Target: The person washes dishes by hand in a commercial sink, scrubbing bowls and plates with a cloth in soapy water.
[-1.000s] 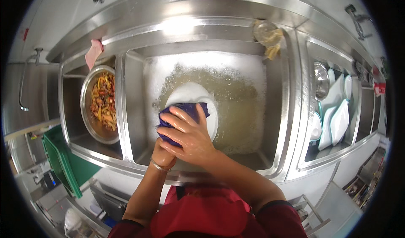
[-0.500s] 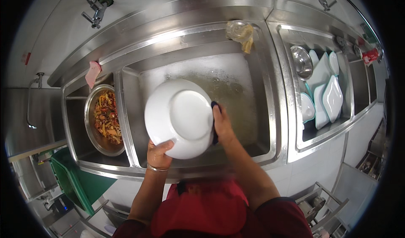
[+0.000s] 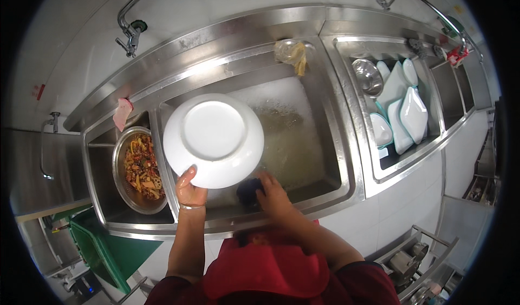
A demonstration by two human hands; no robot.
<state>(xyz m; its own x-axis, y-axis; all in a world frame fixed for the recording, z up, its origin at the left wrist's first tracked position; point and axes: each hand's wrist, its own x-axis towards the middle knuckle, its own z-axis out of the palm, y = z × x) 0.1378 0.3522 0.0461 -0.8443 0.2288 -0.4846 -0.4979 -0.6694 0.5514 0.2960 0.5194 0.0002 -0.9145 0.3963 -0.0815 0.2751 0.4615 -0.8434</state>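
A large white bowl (image 3: 214, 129) is tilted bottom-up over the left side of the wide sink (image 3: 338, 142). My left hand (image 3: 190, 190) grips its near rim, the thumb lying on the outer wall and the other fingers hidden beneath. Close to the bowl's near right edge, my right hand (image 3: 273, 195) holds a dark blue scrubbing cloth or pad (image 3: 249, 191), apart from the bowl. Soapy, cloudy water (image 3: 298, 137) lies in the sink below.
At the left, a metal basin of food scraps (image 3: 142, 169) sits in a narrow sink, with a pink cloth (image 3: 123, 114) behind. White dishes (image 3: 414, 115) and a metal bowl (image 3: 368, 79) fill the right sink. A green bin (image 3: 103, 251) stands at lower left.
The bowl has moved left and turned its base further upward. My right hand has drawn the dark pad off the bowl's right edge and down toward me.
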